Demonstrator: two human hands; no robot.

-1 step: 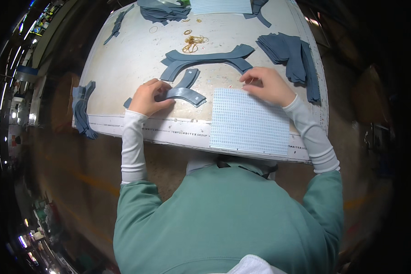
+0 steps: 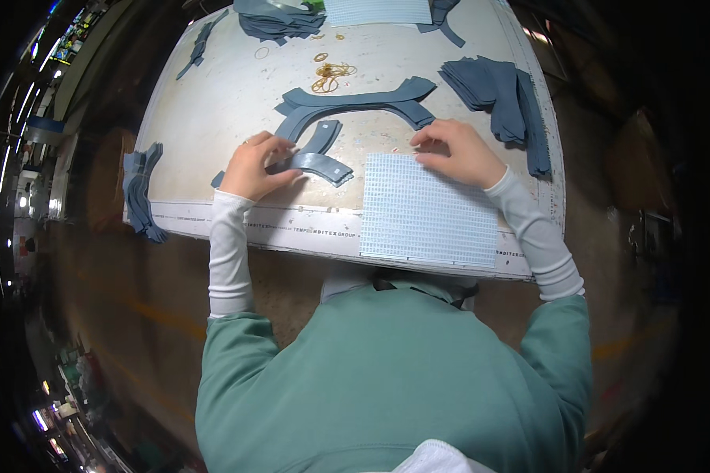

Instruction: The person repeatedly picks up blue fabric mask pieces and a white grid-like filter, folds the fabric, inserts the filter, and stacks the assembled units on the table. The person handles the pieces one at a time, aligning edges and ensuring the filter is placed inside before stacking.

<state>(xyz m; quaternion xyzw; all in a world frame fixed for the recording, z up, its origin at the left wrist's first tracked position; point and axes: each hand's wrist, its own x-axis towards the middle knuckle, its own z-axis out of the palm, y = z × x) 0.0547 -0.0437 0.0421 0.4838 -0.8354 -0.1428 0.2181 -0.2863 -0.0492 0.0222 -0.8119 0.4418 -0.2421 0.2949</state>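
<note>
A small stack of curved blue-grey cloth pieces lies near the table's front edge, each visible end bearing a tiny white label. My left hand is over its left end, thumb on the near side and fingers on the far side of the strip. At the upper edge of a sheet of small printed labels, my right hand has thumb and forefinger brought together in a pinch. Anything between those fingertips is too small to make out. Just beyond both hands rests a larger stack of curved blue-grey cloth pieces.
Loose rubber bands lie mid-table. More cloth stacks sit at the right, back left and left edge. A second label sheet is at the back. The white table's front edge runs before my body.
The view has shifted very slightly. My left fingers have lifted and spread a little over the strip; my right hand hardly moves.
</note>
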